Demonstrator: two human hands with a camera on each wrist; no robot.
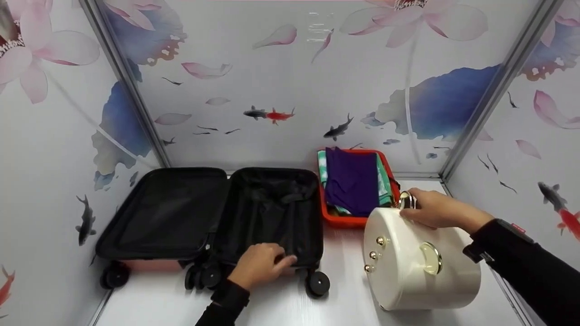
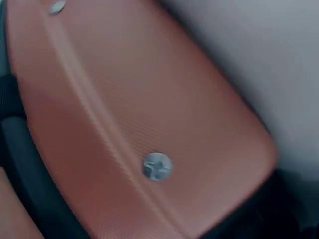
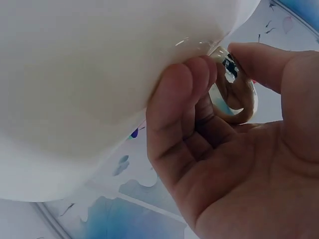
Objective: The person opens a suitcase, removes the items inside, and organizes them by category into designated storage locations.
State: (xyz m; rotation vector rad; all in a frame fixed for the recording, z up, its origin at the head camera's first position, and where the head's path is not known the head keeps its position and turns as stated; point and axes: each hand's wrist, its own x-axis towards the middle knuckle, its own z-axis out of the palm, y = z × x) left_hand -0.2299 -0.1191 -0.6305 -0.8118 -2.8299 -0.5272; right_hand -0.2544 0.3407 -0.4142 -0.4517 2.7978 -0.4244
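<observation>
My right hand (image 1: 430,209) grips the gold-coloured handle (image 3: 239,107) of a cream hard case (image 1: 435,276), its fingers curled at the handle beside the smooth shell. On the case's left face are gold ball-shaped feet (image 1: 381,241), and its front carries a gold-rimmed clasp (image 1: 432,258). My left hand (image 1: 260,265) is at the near rim of an open suitcase (image 1: 272,213), thumb pointing right and fingers loosely bent. In the left wrist view, the suitcase's pink outer shell (image 2: 149,89) fills most of the picture; only a sliver of the hand shows.
The suitcase's other half (image 1: 167,213) lies flat at the left, lined in black. Black wheels (image 1: 318,284) point toward me. Behind the cream case, a red-orange tray (image 1: 346,222) holds folded cloths, a purple one (image 1: 351,181) uppermost. Printed panels (image 1: 290,68) enclose the back and sides.
</observation>
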